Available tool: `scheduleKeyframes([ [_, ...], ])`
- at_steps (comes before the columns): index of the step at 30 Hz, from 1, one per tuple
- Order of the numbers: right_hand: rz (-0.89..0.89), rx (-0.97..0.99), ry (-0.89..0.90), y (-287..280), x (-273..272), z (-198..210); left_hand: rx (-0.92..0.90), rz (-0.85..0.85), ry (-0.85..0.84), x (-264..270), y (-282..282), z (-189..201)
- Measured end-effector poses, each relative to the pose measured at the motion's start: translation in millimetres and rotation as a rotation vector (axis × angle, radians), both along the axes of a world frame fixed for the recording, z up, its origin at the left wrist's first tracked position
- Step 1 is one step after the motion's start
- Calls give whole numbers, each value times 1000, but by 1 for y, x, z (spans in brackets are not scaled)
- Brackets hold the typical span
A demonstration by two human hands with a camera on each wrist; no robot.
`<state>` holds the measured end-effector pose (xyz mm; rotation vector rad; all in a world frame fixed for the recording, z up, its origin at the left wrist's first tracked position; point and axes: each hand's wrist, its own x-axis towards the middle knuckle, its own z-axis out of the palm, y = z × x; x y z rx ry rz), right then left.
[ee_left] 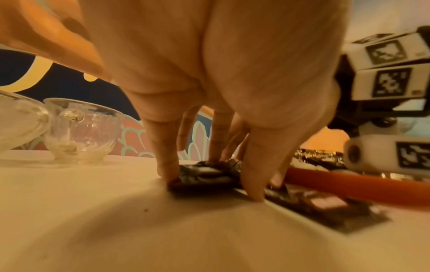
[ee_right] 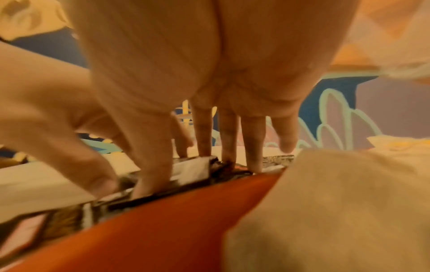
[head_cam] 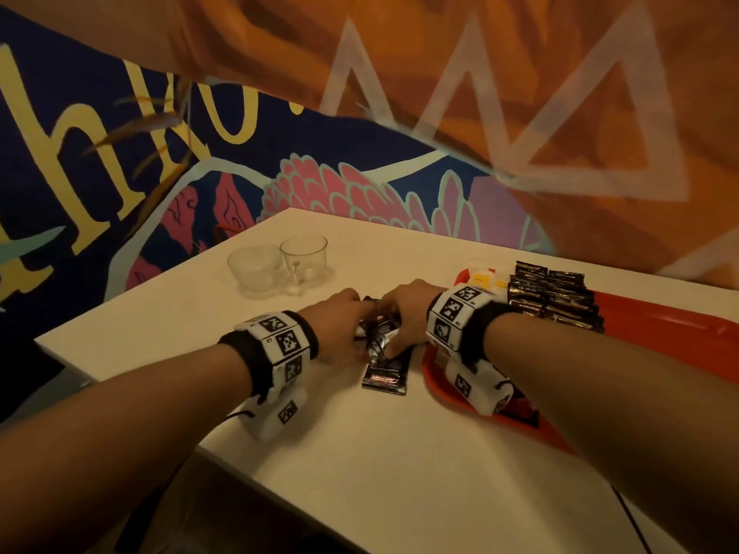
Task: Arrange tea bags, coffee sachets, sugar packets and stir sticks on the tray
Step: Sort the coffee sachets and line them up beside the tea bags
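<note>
Table point(head_cam: 360, 453) white, red tray point(head_cam: 660, 329) at right edge, rows of dark sachets point(head_cam: 556, 301) on it. Loose pile of glossy black coffee sachets point(head_cam: 384, 353) just left of tray. Left hand point(head_cam: 340, 325), right hand point(head_cam: 404, 313) both gripping pile, fingers curled round it.

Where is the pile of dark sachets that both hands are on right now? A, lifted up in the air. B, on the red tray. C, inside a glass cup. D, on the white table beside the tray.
D: the left hand and right hand gather the sachets on the white table, just left of the tray rim.
</note>
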<state>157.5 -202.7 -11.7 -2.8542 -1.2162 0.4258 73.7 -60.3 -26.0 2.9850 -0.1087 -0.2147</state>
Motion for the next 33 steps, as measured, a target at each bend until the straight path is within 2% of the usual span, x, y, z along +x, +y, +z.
scheduleKeyframes([
  [6, -26, 63, -5, 2, -10, -5, 58, 2, 146, -6, -2, 2],
  [13, -81, 102, 66, 3, -2, 0, 43, -14, 84, -16, -4, -1],
  [18, -100, -21, 105, 13, 0, -7, 25, -6, 29, -23, 0, -5],
  [25, -156, 61, 84, 18, -8, -7, 30, 31, 47, -25, 3, -2],
  [29, -215, 117, 148, 11, -5, -9, 6, -10, 56, -27, 8, -3],
  [33, -200, 147, 193, 12, -10, -4, 43, -39, 66, -32, 12, -4],
])
